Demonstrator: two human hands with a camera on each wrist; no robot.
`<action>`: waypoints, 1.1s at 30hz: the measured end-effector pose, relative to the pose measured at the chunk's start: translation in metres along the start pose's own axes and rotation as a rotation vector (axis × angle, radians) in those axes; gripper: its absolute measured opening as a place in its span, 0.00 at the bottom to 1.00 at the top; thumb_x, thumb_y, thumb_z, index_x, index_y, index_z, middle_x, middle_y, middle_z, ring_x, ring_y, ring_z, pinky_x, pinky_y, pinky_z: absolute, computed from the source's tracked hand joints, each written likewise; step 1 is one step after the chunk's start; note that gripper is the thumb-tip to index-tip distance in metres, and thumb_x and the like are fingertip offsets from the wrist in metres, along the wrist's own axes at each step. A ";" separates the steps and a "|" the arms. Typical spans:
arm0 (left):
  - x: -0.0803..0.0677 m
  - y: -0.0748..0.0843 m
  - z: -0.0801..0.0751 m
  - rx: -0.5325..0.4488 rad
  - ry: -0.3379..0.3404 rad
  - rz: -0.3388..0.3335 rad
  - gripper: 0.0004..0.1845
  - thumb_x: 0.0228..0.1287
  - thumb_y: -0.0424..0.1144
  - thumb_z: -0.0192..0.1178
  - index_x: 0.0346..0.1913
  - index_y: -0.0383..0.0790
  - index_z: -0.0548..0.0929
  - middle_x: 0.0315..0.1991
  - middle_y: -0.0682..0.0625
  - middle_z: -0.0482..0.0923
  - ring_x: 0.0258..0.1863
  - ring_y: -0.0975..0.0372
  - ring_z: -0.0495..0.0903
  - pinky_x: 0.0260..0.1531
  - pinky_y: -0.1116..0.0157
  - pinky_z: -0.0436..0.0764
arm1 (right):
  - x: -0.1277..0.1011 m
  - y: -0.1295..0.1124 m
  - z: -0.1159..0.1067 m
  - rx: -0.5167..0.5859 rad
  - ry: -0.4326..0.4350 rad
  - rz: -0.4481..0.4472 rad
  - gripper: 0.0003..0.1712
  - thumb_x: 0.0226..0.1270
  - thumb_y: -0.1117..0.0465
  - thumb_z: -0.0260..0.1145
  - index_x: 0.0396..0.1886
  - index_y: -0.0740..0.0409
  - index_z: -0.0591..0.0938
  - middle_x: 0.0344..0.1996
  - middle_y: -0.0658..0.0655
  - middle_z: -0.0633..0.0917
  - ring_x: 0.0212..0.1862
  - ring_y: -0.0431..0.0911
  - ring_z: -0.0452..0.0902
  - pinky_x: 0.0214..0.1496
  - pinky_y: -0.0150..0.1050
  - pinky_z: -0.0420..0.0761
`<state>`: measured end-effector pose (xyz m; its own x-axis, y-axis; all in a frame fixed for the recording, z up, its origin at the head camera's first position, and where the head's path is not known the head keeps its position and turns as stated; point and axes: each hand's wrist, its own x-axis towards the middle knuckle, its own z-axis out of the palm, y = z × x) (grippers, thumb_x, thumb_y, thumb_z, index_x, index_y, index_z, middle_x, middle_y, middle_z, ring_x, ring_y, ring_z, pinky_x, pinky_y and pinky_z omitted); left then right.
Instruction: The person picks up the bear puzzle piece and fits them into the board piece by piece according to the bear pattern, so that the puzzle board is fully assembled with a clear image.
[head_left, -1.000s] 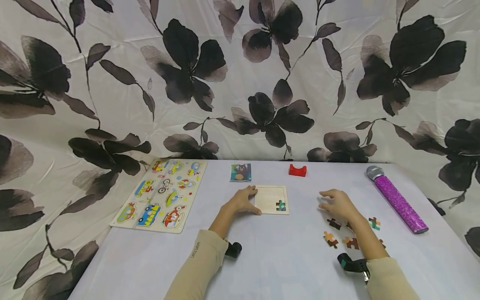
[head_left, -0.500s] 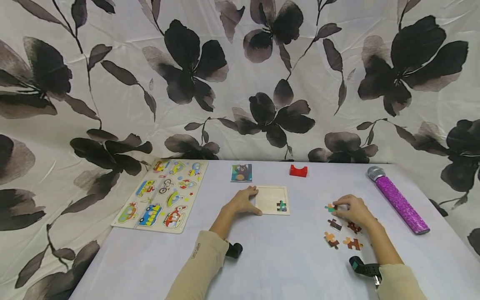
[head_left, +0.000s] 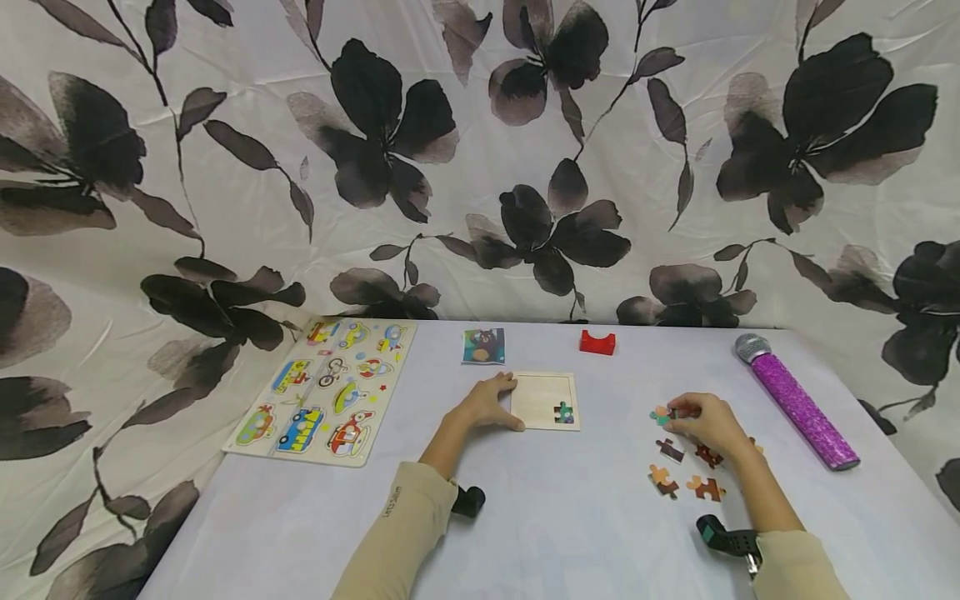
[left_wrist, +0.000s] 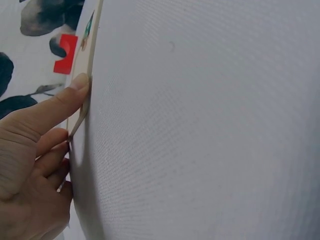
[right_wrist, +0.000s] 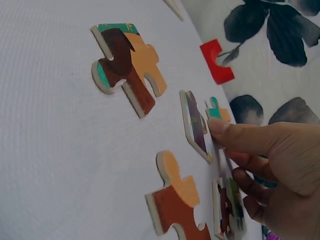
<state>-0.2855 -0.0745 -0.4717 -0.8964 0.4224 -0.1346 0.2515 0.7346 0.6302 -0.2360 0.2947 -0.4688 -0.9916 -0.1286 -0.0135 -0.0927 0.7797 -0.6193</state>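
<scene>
Gripping the left edge of a square pale wooden tray (head_left: 534, 400), the left hand (head_left: 483, 405) is toward the far edge of the white cloth-covered table (head_left: 577, 517); on my feed, one teal-and-dark jigsaw piece (head_left: 563, 412) lies in the tray's near right corner. Further right, I see the right hand (head_left: 705, 420) pinching a teal-and-orange wooden jigsaw piece (head_left: 662, 416) in a narrow grip. Loose brown-and-orange jigsaw pieces (head_left: 703, 488) lie just nearer, and a silver-headed, glittery purple microphone (head_left: 802, 408) slants along the table's right edge.

A pale wooden tray (head_left: 534, 402) lies flat on the tabletop (head_left: 592, 500), well left of a pinched teal-and-orange puzzle piece (head_left: 661, 416).
</scene>
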 end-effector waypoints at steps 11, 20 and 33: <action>-0.001 0.001 0.000 -0.014 0.010 -0.001 0.48 0.33 0.47 0.74 0.62 0.36 0.65 0.66 0.47 0.55 0.66 0.53 0.50 0.63 0.53 0.50 | 0.004 -0.008 -0.002 0.179 0.085 -0.076 0.18 0.58 0.66 0.61 0.49 0.65 0.77 0.39 0.65 0.78 0.39 0.55 0.73 0.39 0.46 0.75; 0.001 0.000 0.000 -0.016 0.001 -0.013 0.48 0.35 0.48 0.73 0.63 0.37 0.64 0.67 0.48 0.54 0.67 0.52 0.48 0.63 0.52 0.49 | 0.019 -0.024 0.007 0.495 0.172 -0.016 0.23 0.57 0.63 0.63 0.50 0.73 0.72 0.37 0.63 0.77 0.33 0.36 0.77 0.36 0.31 0.80; 0.001 -0.004 0.001 -0.030 -0.002 -0.020 0.48 0.35 0.49 0.73 0.63 0.38 0.64 0.67 0.48 0.53 0.66 0.51 0.48 0.63 0.51 0.49 | 0.042 -0.052 0.023 0.523 0.162 -0.100 0.19 0.60 0.63 0.60 0.48 0.73 0.75 0.38 0.70 0.78 0.31 0.43 0.80 0.34 0.28 0.79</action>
<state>-0.2871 -0.0760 -0.4752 -0.9002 0.4090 -0.1494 0.2223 0.7268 0.6499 -0.2704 0.2349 -0.4554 -0.9852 -0.0586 0.1609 -0.1713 0.3553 -0.9189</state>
